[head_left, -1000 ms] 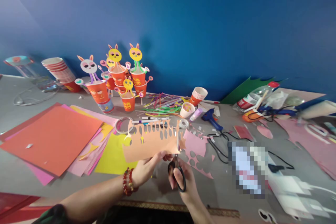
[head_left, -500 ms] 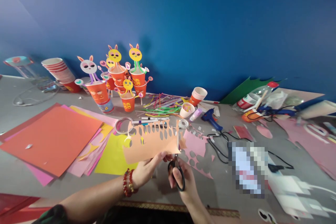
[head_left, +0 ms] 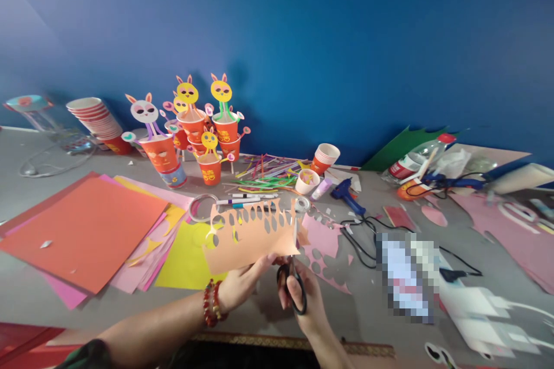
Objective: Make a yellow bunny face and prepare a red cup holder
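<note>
My left hand [head_left: 242,287], with a red bead bracelet at the wrist, pinches the lower edge of a pale orange paper sheet [head_left: 251,237] full of oval cut-outs and holds it up over the table. My right hand [head_left: 303,300] has its fingers through the black handles of a pair of scissors [head_left: 293,277]. The blades point up along the sheet's right edge. A pink paper with similar holes [head_left: 322,245] lies flat just right of the scissors.
A stack of orange, pink and yellow sheets [head_left: 86,230] lies at left. Orange cups with paper bunny heads [head_left: 194,132], stacked cups [head_left: 97,118], coloured straws [head_left: 264,176], a blue glue gun [head_left: 348,195] with its cord, a plastic bottle [head_left: 413,164] and pink scraps [head_left: 511,225] crowd the table.
Both hands and the sheet stay almost where they were. The view has shifted slightly, and the scissors sit a little lower against the paper's edge.
</note>
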Demonstrator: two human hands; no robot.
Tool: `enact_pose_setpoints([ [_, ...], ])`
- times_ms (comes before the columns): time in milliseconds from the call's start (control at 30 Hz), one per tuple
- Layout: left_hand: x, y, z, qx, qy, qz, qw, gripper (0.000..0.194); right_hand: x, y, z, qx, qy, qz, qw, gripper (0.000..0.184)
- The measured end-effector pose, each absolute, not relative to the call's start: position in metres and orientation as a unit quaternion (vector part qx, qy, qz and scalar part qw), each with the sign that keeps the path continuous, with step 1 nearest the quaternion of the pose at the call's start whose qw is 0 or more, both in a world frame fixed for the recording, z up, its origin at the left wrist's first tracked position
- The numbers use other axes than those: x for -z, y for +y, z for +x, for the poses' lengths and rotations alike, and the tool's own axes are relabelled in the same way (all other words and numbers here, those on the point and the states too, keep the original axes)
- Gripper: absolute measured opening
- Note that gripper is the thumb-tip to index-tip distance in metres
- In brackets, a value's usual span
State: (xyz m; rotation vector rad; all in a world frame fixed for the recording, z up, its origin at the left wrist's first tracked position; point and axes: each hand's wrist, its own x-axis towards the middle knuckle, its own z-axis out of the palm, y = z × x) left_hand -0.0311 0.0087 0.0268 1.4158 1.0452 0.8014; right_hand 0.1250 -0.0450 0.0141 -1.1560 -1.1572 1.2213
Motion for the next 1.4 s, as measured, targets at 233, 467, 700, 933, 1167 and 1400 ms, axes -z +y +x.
enact_pose_setpoints([
  [233,-0.029,0.009,-0.031,-0.341,0.434,0.610,0.569,0.045,-0.016,-0.045,0.124,-0.489,-0.490,-0.494,0.526,0.057],
  [467,-0.033,0.009,-0.029,-0.338,0.420,0.614,0.577,0.050,-0.016,-0.044,0.123,-0.488,-0.480,-0.501,0.529,0.053],
  [700,-0.032,0.009,-0.030,-0.322,0.431,0.615,0.576,0.050,-0.014,-0.044,0.121,-0.486,-0.477,-0.507,0.528,0.057],
  [933,-0.031,0.007,-0.029,-0.348,0.426,0.613,0.568,0.046,-0.011,-0.045,0.118,-0.481,-0.462,-0.513,0.540,0.056],
  [1167,-0.031,0.006,-0.029,-0.336,0.435,0.609,0.572,0.043,-0.004,-0.047,0.113,-0.475,-0.443,-0.529,0.547,0.054],
  [1400,-0.034,0.005,-0.027,-0.326,0.434,0.605,0.582,0.044,-0.001,-0.046,0.107,-0.466,-0.436,-0.536,0.553,0.054],
])
